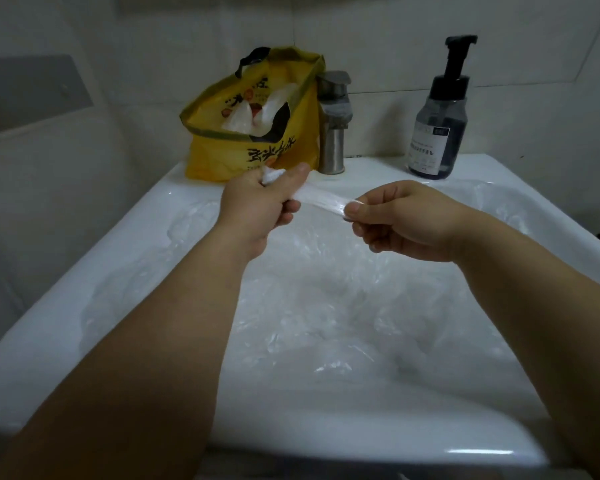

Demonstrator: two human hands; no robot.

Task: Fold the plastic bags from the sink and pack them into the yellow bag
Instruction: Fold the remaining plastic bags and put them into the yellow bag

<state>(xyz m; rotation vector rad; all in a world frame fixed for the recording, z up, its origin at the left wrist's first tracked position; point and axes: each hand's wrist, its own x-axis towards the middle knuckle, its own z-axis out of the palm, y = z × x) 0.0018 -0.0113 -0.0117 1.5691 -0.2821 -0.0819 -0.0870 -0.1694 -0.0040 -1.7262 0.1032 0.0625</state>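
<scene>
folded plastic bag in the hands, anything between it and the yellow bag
Nothing visible does. The folded plastic bag is stretched between the left hand and right hand, just in front of the yellow bag, whose mouth is open. The faucet stands beside it.

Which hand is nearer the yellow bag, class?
Left. The left hand is just in front of the yellow bag; the right hand is farther right, nearer the soap bottle. Both pinch a plastic bag.

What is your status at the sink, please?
Left hand and right hand grip one plastic bag, pulled into a strip. Yellow bag open, part filled. Nothing blocking.
</scene>
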